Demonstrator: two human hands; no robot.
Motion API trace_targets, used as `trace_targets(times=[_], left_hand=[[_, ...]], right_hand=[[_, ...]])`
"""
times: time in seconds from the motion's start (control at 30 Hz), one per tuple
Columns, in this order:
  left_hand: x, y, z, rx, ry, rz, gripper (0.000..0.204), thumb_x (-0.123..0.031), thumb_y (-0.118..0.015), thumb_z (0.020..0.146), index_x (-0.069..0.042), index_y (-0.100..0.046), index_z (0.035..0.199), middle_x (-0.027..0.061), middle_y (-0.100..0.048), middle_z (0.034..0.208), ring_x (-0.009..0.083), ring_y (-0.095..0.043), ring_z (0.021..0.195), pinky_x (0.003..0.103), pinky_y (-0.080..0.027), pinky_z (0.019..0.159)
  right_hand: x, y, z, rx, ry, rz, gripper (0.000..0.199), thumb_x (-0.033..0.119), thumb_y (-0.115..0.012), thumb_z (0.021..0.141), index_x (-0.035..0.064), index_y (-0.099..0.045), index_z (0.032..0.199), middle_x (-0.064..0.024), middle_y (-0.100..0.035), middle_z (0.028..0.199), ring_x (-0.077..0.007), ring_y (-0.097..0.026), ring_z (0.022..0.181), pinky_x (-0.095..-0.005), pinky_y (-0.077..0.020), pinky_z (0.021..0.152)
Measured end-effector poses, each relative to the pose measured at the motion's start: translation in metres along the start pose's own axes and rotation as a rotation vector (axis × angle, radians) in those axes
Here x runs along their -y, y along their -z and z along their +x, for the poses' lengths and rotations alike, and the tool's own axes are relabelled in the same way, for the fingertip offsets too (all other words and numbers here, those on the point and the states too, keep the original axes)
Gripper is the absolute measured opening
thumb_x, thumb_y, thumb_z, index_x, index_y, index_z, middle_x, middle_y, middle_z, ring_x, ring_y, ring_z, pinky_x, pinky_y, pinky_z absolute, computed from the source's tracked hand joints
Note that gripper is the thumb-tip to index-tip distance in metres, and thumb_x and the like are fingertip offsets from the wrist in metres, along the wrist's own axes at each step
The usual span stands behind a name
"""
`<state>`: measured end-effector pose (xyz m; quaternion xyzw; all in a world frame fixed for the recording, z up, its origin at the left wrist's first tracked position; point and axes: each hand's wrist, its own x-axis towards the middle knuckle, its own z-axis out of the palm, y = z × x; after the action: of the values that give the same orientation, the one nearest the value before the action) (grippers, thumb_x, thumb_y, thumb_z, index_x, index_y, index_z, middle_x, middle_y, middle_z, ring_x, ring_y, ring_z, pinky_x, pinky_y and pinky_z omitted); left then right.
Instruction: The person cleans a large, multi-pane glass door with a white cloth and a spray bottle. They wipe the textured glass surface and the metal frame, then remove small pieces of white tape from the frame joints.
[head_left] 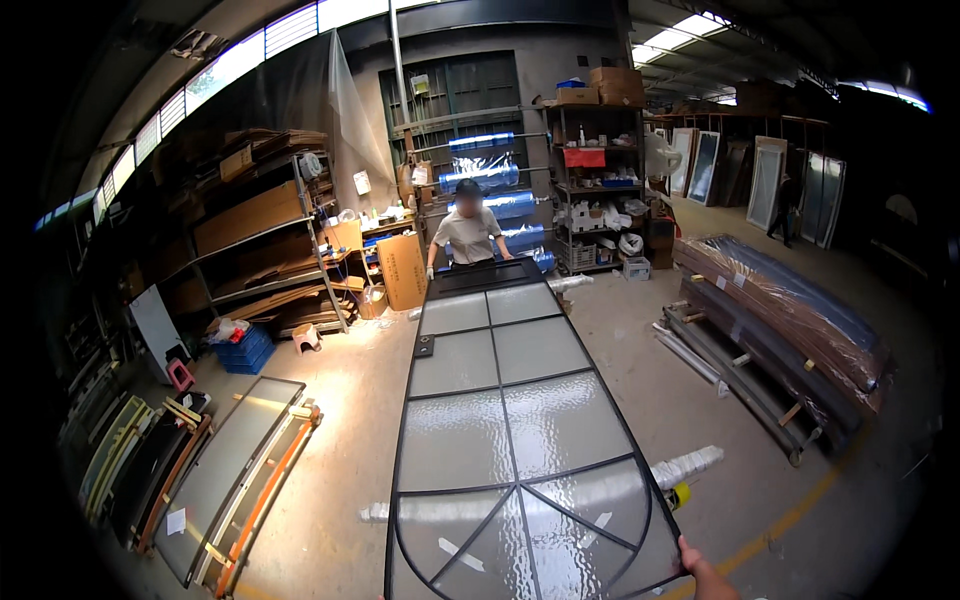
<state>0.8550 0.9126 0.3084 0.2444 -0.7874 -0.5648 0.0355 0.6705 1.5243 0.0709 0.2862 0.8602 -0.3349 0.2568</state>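
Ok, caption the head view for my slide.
Right hand on a black-framed glass panel, another person at its far end.

A workshop, shown by the large glazed panel (560, 430), film rolls (488, 178) and loaded shelving (598, 189).

Worn on the head, a wide fisheye camera looks from above the near end of a long glazed panel (515, 430), facing forward and down along it. The panel's near end lies close, a co-worker (468, 240) and the back wall (535, 80) well away.
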Motion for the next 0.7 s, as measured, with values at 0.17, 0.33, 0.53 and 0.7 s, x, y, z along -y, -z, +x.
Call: trace_targets(times=[0.17,0.33,0.53,0.7], left_hand=[[-0.013,0.016,-0.004,-0.04,-0.026,-0.006,0.039,-0.028,-0.055,0.107,0.001,-0.068,0.13,0.0261,-0.074,0.121,0.0401,-0.069,0.114,0.049,-0.053,0.099],[-0.02,0.034,-0.016,-0.08,-0.048,-0.02,0.039,-0.028,-0.056,0.107,0.001,-0.068,0.131,0.0256,-0.074,0.121,0.0394,-0.069,0.114,0.049,-0.053,0.098],[-0.008,0.077,-0.042,-0.189,0.007,0.006,0.039,-0.028,-0.056,0.108,0.001,-0.067,0.131,0.025,-0.074,0.121,0.0385,-0.069,0.113,0.048,-0.053,0.098],[0.003,0.086,-0.028,-0.188,0.056,-0.036,0.039,-0.027,-0.057,0.108,0.002,-0.066,0.132,0.0245,-0.074,0.121,0.0377,-0.069,0.113,0.047,-0.054,0.097]], right_hand=[[0.012,-0.002,-0.019,0.007,0.029,-0.02,0.114,0.087,-0.023,0.101,-0.0122,-0.057,0.147,-0.0308,-0.058,0.153,-0.0415,-0.051,0.149,-0.0465,-0.0386,0.123],[0.015,-0.004,-0.03,0.022,0.01,0.006,0.112,0.085,-0.02,0.103,-0.0108,-0.057,0.148,-0.0309,-0.055,0.155,-0.0429,-0.047,0.151,-0.0462,-0.0373,0.125],[0.037,-0.028,-0.087,0.099,0.03,0.104,0.113,0.085,-0.026,0.103,-0.0147,-0.057,0.146,-0.0296,-0.062,0.149,-0.0384,-0.058,0.142,-0.0458,-0.0457,0.117],[0.025,0.013,-0.109,0.012,0.004,0.061,0.115,0.086,-0.021,0.103,-0.0148,-0.055,0.147,-0.031,-0.06,0.15,-0.041,-0.055,0.145,-0.0467,-0.0447,0.119]])
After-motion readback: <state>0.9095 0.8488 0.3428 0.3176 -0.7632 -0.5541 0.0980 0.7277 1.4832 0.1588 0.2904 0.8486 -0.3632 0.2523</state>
